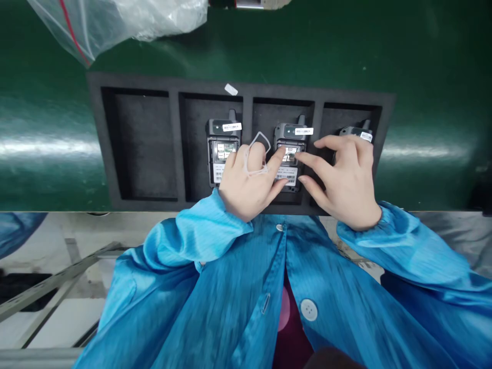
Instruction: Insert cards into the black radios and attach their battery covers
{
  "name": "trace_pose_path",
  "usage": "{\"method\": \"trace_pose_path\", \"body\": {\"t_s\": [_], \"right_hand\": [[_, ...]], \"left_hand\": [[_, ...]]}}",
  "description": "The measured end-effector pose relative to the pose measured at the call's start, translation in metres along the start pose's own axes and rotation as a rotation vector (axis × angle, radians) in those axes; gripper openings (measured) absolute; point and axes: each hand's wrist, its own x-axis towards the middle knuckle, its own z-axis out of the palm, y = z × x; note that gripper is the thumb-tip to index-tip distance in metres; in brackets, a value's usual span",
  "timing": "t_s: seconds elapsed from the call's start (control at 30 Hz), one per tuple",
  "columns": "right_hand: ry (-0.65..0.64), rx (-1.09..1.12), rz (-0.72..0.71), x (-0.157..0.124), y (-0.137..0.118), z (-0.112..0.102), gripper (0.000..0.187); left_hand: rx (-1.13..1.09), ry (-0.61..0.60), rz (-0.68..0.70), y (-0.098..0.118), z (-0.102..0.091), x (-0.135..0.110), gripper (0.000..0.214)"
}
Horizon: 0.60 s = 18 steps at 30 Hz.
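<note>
A two-way-radio-like black device (pixel 287 177) with a stubby antenna lies back side up in the third compartment of a black foam tray. Its open bay shows metal contacts and a small board. My left hand (pixel 248 182) reaches over it from the left, index fingertip at the bay's left side; a thin whitish gasket-like loop (pixel 262 171) hangs around its curled fingers. From the right, my right hand (pixel 348 179) touches the bay's right side with its index fingertip, thumb and other fingers apart. Similar devices lie left (pixel 217 171) and right (pixel 348 131), each partly covered by a hand.
The foam tray (pixel 173 143) lies along the front edge of the green table (pixel 434 118). A small white label piece (pixel 231 89) rests on its rim. A clear plastic bag (pixel 154 18) with a red stripe is at the back left. Metal framing (pixel 57 279) shows below the table.
</note>
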Motion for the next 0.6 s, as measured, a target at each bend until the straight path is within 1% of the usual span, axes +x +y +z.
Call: {"method": "trace_pose_path", "body": {"t_s": [0.07,0.23,0.43,0.6], "right_hand": [[-0.020,-0.016,0.022,0.005,-0.002,0.001,0.042],[-0.010,-0.018,-0.001,0.010,0.000,0.007,0.044],[-0.022,-0.023,0.042,0.007,0.001,-0.002,0.038],[0.010,-0.004,0.027,0.000,-0.004,-0.005,0.032]], "left_hand": [[0.012,-0.006,-0.009,0.000,0.000,0.002,0.059],[0.035,-0.001,-0.016,0.000,0.000,0.002,0.057],[0.066,0.005,-0.011,0.002,0.001,0.002,0.056],[0.055,0.019,0.001,0.001,-0.001,0.000,0.056]]}}
